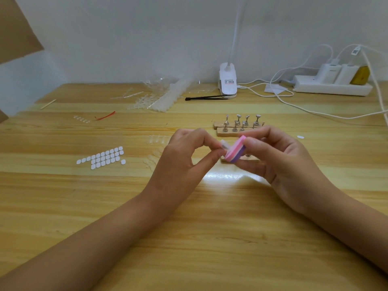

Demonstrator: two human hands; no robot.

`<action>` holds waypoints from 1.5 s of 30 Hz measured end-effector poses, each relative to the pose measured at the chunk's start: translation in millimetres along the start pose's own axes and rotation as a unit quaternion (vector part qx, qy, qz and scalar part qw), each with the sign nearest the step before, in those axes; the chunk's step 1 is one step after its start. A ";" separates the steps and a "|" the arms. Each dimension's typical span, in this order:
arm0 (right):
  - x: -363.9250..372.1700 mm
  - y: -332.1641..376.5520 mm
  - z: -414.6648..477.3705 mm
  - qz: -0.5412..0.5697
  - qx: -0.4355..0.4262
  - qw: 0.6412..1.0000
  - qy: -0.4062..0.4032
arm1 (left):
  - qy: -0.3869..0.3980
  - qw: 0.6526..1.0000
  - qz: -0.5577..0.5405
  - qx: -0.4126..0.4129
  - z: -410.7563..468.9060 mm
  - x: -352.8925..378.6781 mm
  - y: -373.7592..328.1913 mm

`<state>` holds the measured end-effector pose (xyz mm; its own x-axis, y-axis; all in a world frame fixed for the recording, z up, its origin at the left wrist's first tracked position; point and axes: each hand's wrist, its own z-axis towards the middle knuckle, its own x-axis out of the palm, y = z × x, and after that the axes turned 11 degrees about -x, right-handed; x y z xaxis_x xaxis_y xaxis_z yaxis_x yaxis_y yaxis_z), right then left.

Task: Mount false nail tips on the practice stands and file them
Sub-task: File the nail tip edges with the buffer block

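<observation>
My left hand (184, 152) pinches a clear false nail tip (224, 144) between thumb and fingertips above the table's middle. My right hand (279, 156) grips a small pink and purple file block (235, 153), whose pink face lies against the tip. Behind the hands stand two wooden bases with several metal practice stands (239, 124). A third wooden base (247, 159) lies partly hidden under my right hand. Several loose clear nail tips (156, 149) lie on the wood left of my left hand.
White adhesive tabs (104, 157) lie in rows at the left. Clear plastic sprues and packaging (159, 97) sit at the back, with a black tool (204, 98), a clip lamp (227, 80), a power strip (331, 86) with cables, and a red strip (105, 117).
</observation>
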<state>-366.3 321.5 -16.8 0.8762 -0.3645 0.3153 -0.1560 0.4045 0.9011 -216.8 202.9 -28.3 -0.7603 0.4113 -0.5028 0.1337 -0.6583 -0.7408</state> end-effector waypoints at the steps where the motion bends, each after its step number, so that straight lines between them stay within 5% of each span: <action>1: 1.0 -1.1 -0.7 -0.004 0.009 1.000 0.014 | -0.001 1.000 0.001 -0.002 -0.2 0.0 -0.2; 6: -1.1 -0.7 1.0 0.001 -0.011 1.000 -0.019 | -0.014 1.000 0.006 0.005 -0.2 -0.9 -1.8; 10: 1.6 -3.5 -1.9 0.000 0.016 0.999 0.039 | -0.016 1.000 0.010 0.006 -0.1 -0.8 -1.6; 14: -2.4 -1.0 2.3 0.018 -0.001 0.999 -0.037 | -0.019 1.000 0.012 0.001 1.1 -0.7 0.2; 18: 1.3 -3.2 -1.1 0.016 0.031 0.999 0.040 | -0.019 1.000 0.015 0.006 1.2 -0.3 -0.3; 22: -2.2 0.4 2.9 0.026 0.017 0.999 -0.022 | -0.016 1.000 0.009 0.001 0.9 -0.3 0.7; 33: -1.5 -0.2 0.5 0.022 0.032 0.998 0.049 | -0.009 1.000 -0.011 0.010 0.3 0.6 -0.5; 45: -1.3 -2.0 0.4 0.009 0.012 1.000 0.023 | 0.001 1.000 -0.006 0.004 0.8 -0.3 0.6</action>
<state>-367.2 320.9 -18.9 0.8936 -0.3176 0.3173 -0.1822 0.3895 0.9028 -217.0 201.8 -28.2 -0.7602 0.4210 -0.4949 0.1190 -0.6586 -0.7431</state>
